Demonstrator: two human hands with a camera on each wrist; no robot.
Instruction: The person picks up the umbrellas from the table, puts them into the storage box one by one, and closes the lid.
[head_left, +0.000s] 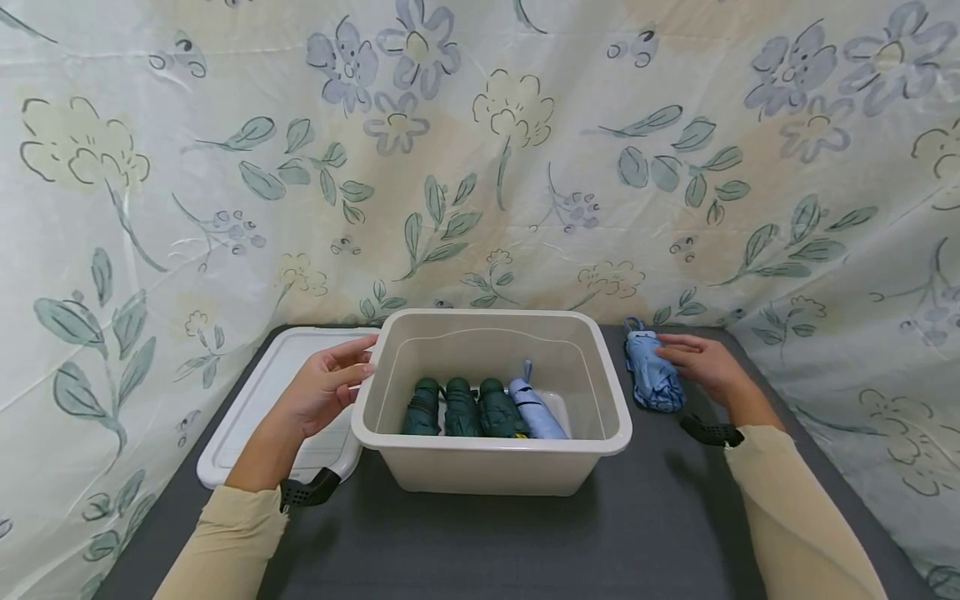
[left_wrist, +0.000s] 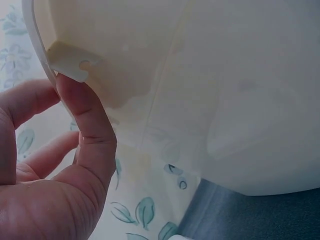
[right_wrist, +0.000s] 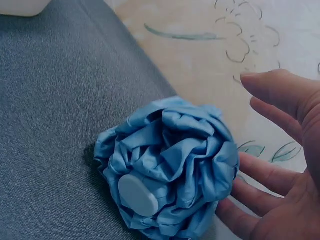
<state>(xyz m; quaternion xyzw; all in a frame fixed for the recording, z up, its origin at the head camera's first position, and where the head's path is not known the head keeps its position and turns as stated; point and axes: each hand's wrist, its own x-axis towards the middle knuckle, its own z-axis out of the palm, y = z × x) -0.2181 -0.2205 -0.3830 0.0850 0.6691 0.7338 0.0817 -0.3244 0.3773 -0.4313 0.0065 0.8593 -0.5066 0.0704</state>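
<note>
A beige plastic storage bin [head_left: 491,467] stands in the middle of the table. My left hand [head_left: 326,387] pinches the left rim of the bin between thumb and fingers; in the left wrist view the thumb [left_wrist: 87,115] bends up to the rim. Three dark green folded umbrellas [head_left: 460,408] and a light blue folded umbrella [head_left: 536,408] lie side by side inside. Right of the bin, a blue folded umbrella [head_left: 652,371] with crumpled cloth lies on the table. My right hand [head_left: 705,367] is at its right side, fingers loosely extended, fingertips right at the cloth [right_wrist: 170,165].
A white lid [head_left: 255,400] lies flat on the table left of the bin, partly behind my left forearm. The dark grey table [head_left: 480,550] meets a flowered cloth [head_left: 480,167] at the back and sides.
</note>
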